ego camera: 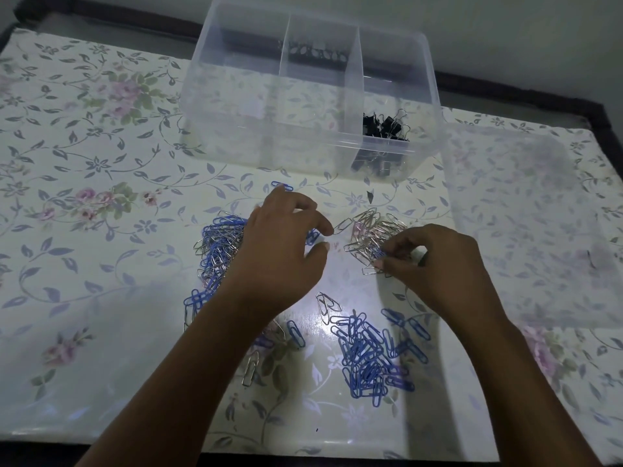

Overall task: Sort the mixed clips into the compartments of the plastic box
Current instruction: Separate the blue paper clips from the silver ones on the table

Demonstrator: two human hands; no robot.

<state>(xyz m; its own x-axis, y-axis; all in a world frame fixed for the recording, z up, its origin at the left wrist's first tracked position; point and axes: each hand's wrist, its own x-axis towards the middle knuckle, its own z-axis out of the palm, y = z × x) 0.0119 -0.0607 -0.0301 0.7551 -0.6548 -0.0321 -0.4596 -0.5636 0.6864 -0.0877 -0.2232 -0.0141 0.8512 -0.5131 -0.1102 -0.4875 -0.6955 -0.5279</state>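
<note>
The head view looks down on a desk covered in a glossy floral-patterned cloth [101, 156]. At its far side stands a clear plastic box with three compartments [310, 85]: the right one holds a heap of black binder clips [386, 126], a few more dark clips show at the back of the middle one, and the left one looks empty. A translucent plastic lid [526, 224] lies flat just right of the box.

Nearer, the clips lie in heaps: a mixed pile of blue and silver paper clips [219, 244] partly under the left arm, an all-blue pile of paper clips [371, 358] near the front, and a silver pile of paper clips [371, 237] between the hands.

The left hand [283, 251] hovers with thumb and forefinger parted, a single silver clip [342, 226] at the forefinger tip; whether it is gripped I cannot tell. The right hand [435, 264] curls over the silver pile, fingertips pressed together, seemingly pinching a blue clip [379, 253].

By my reading, the step in hand is separating paper clips by colour on the desk, before any go into the box. The next move probably calls for lifting that stray blue clip cleanly without dragging linked silver ones along.

No brand, label or writing is legible.
</note>
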